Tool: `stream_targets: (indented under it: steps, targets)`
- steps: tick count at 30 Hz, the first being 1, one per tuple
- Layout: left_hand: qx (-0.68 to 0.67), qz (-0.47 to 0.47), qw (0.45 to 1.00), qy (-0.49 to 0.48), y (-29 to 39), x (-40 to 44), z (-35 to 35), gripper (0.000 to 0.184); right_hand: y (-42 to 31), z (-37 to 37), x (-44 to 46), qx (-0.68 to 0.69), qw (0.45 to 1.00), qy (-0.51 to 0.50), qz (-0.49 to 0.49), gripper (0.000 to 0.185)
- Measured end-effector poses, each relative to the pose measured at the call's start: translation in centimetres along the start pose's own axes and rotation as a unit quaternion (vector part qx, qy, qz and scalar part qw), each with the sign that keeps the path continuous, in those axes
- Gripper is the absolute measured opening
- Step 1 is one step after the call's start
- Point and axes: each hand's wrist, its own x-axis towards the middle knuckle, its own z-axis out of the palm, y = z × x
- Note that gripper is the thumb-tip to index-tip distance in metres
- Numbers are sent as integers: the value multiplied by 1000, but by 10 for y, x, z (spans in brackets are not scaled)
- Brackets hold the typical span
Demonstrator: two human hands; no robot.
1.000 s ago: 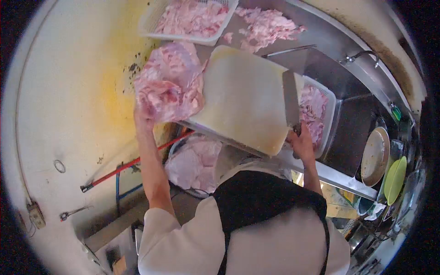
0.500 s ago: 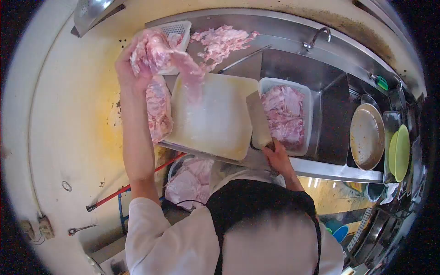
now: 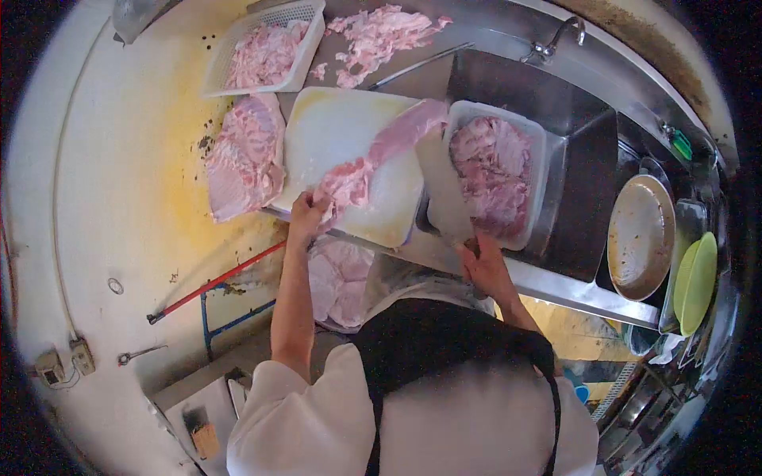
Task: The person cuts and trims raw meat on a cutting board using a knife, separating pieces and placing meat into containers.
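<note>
My left hand [image 3: 308,216] is closed on the near end of a long strip of meat [image 3: 347,183], at the front left edge of the white cutting board [image 3: 317,119]. The strip lies diagonally over the board, its far end at the upper right corner. In my right hand [image 3: 486,266] is the handle of a broad cleaver [image 3: 443,184], its blade beside the board's right edge. A large piece of meat [image 3: 246,159] rests left of the board. Right of the blade, a white tray [image 3: 543,170] holds more meat.
A white basket [image 3: 308,59] of meat pieces and a loose heap of trimmings [image 3: 381,40] are behind the board, near a thin rod [image 3: 421,65]. A faucet [image 3: 548,49] stands over the sink [image 3: 583,190]. Below the board is a container of meat [image 3: 340,282].
My left hand has come down from the upper left to the board's front edge, and the meat strip now lies across the board. The cleaver stays in my right hand near the board's right side.
</note>
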Motion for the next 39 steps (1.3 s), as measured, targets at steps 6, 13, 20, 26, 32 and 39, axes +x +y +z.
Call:
stream_targets:
  steps: [6,13,20,26,32,39]
  targets:
    - [141,28,989,26,3,0,9,46,-40,49,24,-90,986,-140,-28,52]
    - [160,74,984,-22,6,1,2,45,-53,85,23,-206,977,-34,-28,48]
    - [182,165,969,2,12,1,9,41,-55,143,59,-267,963,4,-47,41]
    - [84,210,973,-42,14,4,-4,33,-99,171,126,-318,945,-55,-53,40]
    - [-176,284,942,-17,77,17,-101,19,-66,109,2,-377,915,-62,132,31]
    - [345,446,744,358,102,54,-128,21,-51,44,-45,-187,978,-21,91,31]
